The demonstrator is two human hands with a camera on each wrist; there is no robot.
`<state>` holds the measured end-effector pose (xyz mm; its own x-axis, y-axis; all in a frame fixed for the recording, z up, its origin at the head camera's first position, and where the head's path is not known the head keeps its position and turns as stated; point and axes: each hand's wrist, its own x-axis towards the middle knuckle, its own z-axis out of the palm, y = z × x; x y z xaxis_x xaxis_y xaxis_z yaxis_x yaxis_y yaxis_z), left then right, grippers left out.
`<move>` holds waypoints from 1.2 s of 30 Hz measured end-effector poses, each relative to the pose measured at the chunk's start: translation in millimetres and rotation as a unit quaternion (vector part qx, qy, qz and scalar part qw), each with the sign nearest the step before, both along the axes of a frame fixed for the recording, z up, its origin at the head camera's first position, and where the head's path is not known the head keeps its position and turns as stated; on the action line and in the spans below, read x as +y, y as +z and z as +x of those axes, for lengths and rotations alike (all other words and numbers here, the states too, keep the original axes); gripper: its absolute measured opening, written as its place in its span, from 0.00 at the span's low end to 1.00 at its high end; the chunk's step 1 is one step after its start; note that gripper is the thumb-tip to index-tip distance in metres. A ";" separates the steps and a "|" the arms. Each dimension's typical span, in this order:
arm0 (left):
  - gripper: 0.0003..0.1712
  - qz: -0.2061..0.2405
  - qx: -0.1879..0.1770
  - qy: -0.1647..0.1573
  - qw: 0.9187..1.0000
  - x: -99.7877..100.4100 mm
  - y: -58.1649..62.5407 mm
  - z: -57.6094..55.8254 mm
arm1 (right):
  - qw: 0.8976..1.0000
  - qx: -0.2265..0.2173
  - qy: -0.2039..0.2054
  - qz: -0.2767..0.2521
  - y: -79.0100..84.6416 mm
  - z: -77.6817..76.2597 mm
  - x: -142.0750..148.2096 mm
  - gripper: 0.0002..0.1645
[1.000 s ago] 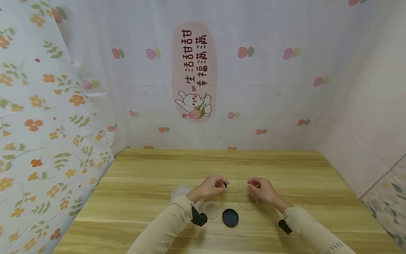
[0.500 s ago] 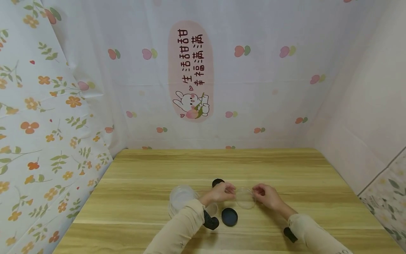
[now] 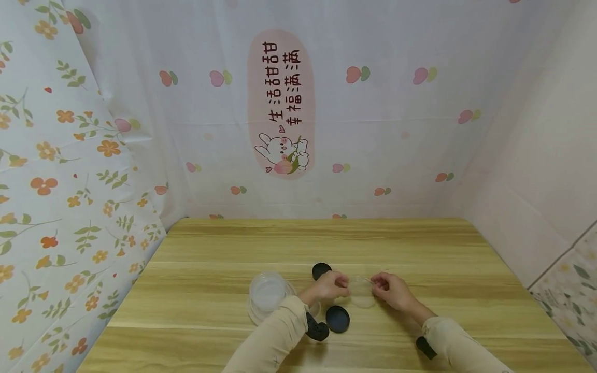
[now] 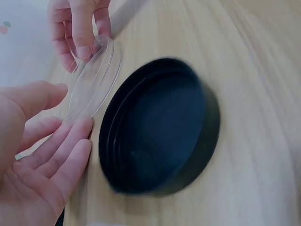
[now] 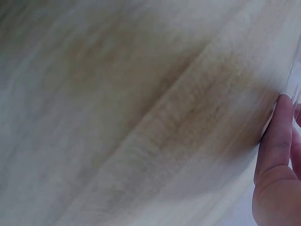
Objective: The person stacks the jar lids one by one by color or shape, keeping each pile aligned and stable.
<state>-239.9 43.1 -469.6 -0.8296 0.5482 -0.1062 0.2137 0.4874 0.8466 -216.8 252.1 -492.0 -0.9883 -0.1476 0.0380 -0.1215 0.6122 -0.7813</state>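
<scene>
My right hand pinches the rim of a clear, shallow round plastic lid between thumb and fingers, tilting it up from the wooden table. On the opposite side, the left hand has its fingertips right at the lid's lower edge, its thumb spread apart from them. A black round lid lies hollow side up by the left hand. Just beyond that hand in the head view is a second black round lid, partly covered by it. In the right wrist view, only part of the right hand shows at the edge.
Nested clear round containers stand left of the left forearm. Another clear disc is mostly hidden behind the left wrist. The wooden table ends at a patterned cloth at the back.
The left hand has let go of the black lid, now on the table, and moved right to the clear lid's edge. The right hand has come slightly nearer the person, holding the clear lid.
</scene>
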 end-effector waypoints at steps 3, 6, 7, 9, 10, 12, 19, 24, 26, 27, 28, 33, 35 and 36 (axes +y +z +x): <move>0.18 0.021 0.000 0.011 1.000 1.4 -1.4 3.0 | 1.000 -0.001 -0.001 0.002 1.1 0.7 -1.2 0.11; 0.17 0.043 -0.002 0.027 0.999 2.7 -2.9 5.5 | 1.000 -0.003 -0.001 0.002 2.4 1.3 -2.4 0.11; 0.17 0.045 0.001 0.032 0.998 3.2 -4.0 5.9 | 1.000 -0.004 -0.002 0.001 2.7 1.4 -2.7 0.11; 0.16 0.052 0.014 0.041 0.998 4.1 -5.7 6.3 | 1.000 -0.003 -0.004 0.000 2.5 1.3 -3.0 0.10; 0.15 0.056 0.021 0.046 0.997 4.6 -6.4 6.3 | 1.000 -0.002 -0.005 -0.002 2.3 1.2 -2.9 0.10; 0.14 0.059 0.033 0.055 0.996 5.7 -7.6 6.4 | 1.000 0.002 -0.004 -0.002 1.6 1.2 -2.4 0.10; 0.12 0.109 0.042 0.079 0.990 7.9 -4.7 6.4 | 0.999 0.042 -0.007 0.005 4.4 1.8 -1.7 0.10; 0.11 0.119 0.040 0.089 0.988 7.7 -1.6 5.3 | 0.999 0.051 -0.019 -0.004 8.7 0.7 -2.7 0.10; 0.10 0.118 0.037 0.095 0.988 7.3 -0.8 5.0 | 0.998 0.053 -0.021 -0.011 10.0 0.2 -3.2 0.10; 0.10 0.118 0.037 0.097 0.988 7.0 -0.6 4.9 | 0.998 0.053 -0.022 -0.015 10.7 0.1 -3.6 0.10; 0.10 0.118 0.038 0.099 0.987 6.7 -0.1 4.9 | 0.998 0.055 -0.022 -0.014 11.2 0.0 -3.9 0.10; 0.08 0.123 0.051 0.104 0.986 4.3 3.4 4.0 | 0.997 0.079 -0.022 0.004 15.8 0.1 -7.6 0.10; 0.07 0.124 0.059 0.104 0.985 2.4 4.9 3.2 | 0.995 0.101 -0.021 0.016 18.3 -0.4 -10.1 0.09; 0.07 0.124 0.063 0.105 0.985 1.2 5.7 2.8 | 0.994 0.110 -0.020 0.021 19.6 -0.6 -11.3 0.09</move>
<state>-237.1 44.3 -463.9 -0.9252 0.3598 0.1207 0.2420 0.3143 0.9180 -217.4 240.8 -472.4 -0.9618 -0.1145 0.2487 -0.2617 0.6507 -0.7128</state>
